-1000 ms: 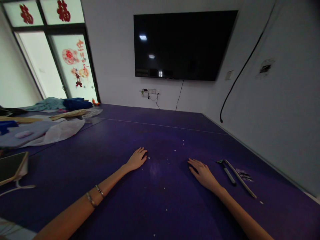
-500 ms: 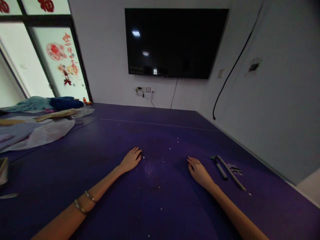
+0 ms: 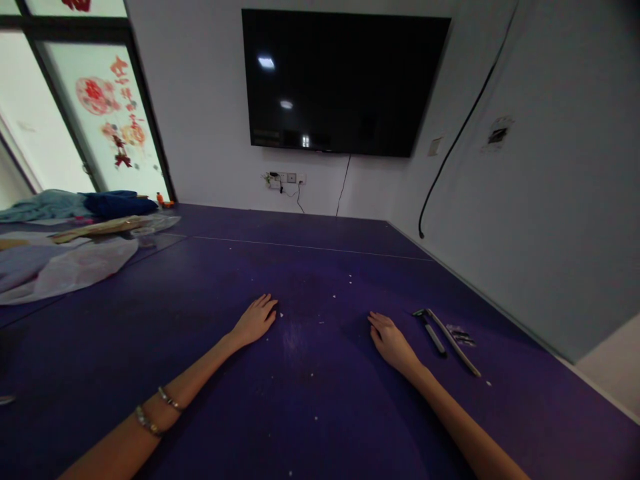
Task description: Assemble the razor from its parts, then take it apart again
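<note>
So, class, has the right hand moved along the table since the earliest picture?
Yes, slightly: the right hand has shifted rightward, away from the white fleck on the purple tabletop.

l forearm (image 3: 203, 369) w/ slim silvery bracelet (image 3: 171, 400) + chunkier bracelet (image 3: 147, 423); r forearm (image 3: 443, 401) bare.

Illegible red characters (image 3: 126, 95) on glass door (image 3: 93, 121)

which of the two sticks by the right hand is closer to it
The shorter grey stick; the longer pale stick lies beyond it, farther from the right hand.
</note>
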Motion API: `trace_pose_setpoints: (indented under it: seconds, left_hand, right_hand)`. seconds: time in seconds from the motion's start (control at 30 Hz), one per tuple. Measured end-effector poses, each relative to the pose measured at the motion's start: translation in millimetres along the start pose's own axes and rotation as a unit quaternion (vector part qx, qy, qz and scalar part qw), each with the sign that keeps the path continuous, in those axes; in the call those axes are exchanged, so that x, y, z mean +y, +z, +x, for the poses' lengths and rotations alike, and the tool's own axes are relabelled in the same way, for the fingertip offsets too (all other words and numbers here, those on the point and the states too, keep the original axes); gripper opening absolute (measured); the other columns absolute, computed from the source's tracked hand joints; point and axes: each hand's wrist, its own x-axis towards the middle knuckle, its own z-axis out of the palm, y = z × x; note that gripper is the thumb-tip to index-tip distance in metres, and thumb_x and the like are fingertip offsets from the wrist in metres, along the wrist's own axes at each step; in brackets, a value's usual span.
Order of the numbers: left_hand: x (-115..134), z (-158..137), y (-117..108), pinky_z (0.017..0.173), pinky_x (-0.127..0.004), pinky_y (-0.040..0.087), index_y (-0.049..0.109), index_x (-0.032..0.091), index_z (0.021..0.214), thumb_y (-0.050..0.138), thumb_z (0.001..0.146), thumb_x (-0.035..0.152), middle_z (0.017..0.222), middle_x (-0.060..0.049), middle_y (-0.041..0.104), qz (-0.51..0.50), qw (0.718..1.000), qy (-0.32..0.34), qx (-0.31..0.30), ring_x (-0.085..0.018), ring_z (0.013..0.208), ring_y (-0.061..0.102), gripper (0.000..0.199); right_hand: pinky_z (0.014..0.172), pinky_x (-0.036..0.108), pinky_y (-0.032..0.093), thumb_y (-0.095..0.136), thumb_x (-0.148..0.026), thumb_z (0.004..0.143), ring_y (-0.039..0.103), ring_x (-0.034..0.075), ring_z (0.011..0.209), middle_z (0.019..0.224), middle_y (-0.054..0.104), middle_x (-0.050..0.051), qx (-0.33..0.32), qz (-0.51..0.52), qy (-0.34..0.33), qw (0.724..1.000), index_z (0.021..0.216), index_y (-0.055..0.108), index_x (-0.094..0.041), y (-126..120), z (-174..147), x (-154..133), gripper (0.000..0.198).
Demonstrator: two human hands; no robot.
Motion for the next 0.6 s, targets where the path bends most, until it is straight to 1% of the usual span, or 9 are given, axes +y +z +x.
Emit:
trace_pose_setpoints:
  seconds: [0.17, 0.27, 0.47, 0.6]
  left_hand:
    - [-2, 0, 2, 0.106, -0.040, 0.025, 0.048, 0.014, 0.125, 0.029, 0.088, 0.039, 0.136, -0.012, 0.042, -0.005, 1.000, -0.002, 0.006, -0.023, 0.130, 0.031, 0.049]
    - [-1, 0, 2, 0.106, -0.040, 0.026, 0.048, 0.014, 0.125, 0.028, 0.088, 0.039, 0.137, -0.012, 0.042, 0.002, 1.000, -0.001, 0.006, -0.023, 0.130, 0.031, 0.049]
    - [1, 1, 0, 0.105, -0.039, 0.026, 0.048, 0.012, 0.126, 0.028, 0.089, 0.037, 0.137, -0.013, 0.042, 0.016, 1.000, -0.002, -0.001, -0.024, 0.130, 0.032, 0.049]
    - [-2, 2, 2, 0.106, -0.039, 0.025, 0.049, 0.011, 0.125, 0.028, 0.089, 0.037, 0.136, -0.014, 0.042, 0.018, 1.000, 0.006, 0.003, -0.024, 0.129, 0.032, 0.049]
  right_hand:
    - [0.101, 0.044, 0.036, 0.037, -0.021, 0.084, 0.048, 0.027, 0.116, 0.121, 0.056, 0.017, -0.008, 0.005, 0.001, 1.000, 0.112, 0.061, -0.008, 0, 1, 1, 0.039]
    - [0.101, 0.044, 0.036, 0.038, -0.021, 0.084, 0.048, 0.027, 0.116, 0.121, 0.057, 0.016, -0.003, 0.005, -0.002, 1.000, 0.112, 0.061, -0.009, 0, 1, 2, 0.038]
    - [0.101, 0.044, 0.036, 0.039, -0.020, 0.083, 0.049, 0.026, 0.115, 0.119, 0.057, 0.018, 0.011, 0.028, -0.001, 1.000, 0.110, 0.062, -0.008, 0, 0, 0, 0.037]
    - [0.100, 0.039, 0.037, 0.042, -0.019, 0.081, 0.048, 0.023, 0.117, 0.128, 0.051, 0.016, 0.003, 0.053, 0.009, 0.999, 0.110, 0.062, -0.010, -10, 3, 4, 0.037]
